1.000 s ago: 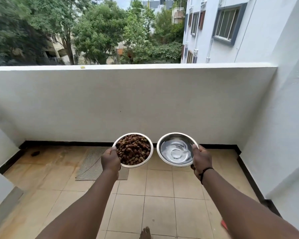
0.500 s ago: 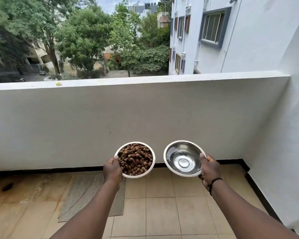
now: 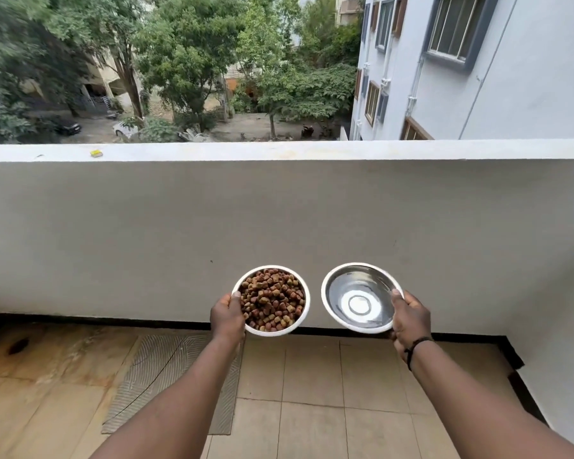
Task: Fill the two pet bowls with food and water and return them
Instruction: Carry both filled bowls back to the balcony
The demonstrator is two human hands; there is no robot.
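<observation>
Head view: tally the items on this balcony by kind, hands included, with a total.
Hands: 2, left hand and right hand
Steel bowls: 2, kibble bowl and water bowl
Floor mat: 1
Yellow object on the ledge: 1
Total: 6

Since the earlier pictures the view climbs: the parapet ledge (image 3: 279, 150) drops from high in the picture toward the middle, and more trees and the yard below open up at 12 o'clock. The food bowl (image 3: 271, 301) and water bowl (image 3: 362, 298) now sit against the white wall rather than over the tiles. The floor mat (image 3: 166, 382) slides to 7 o'clock. The foot seen earlier at 6 o'clock is out of view.
</observation>
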